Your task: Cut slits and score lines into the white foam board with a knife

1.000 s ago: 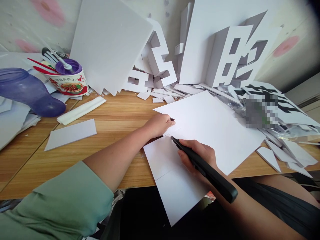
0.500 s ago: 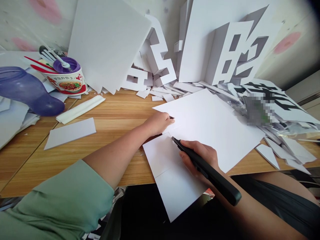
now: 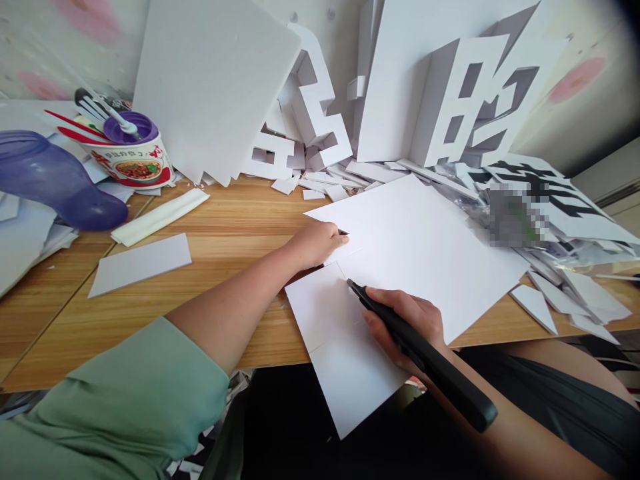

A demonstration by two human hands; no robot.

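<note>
Your right hand pinches the utility knife, long axis ten o'clock to four, tip at the white foam board; at eleven o'clock your left hand curls by its edge; I can't tell its grip.

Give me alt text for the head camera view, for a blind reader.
A person's right hand holds a black cutter, tip at a white board; the left hand grips the board's edge. White offcuts lie on the wooden table, and a white cut-out character stands behind.
</note>
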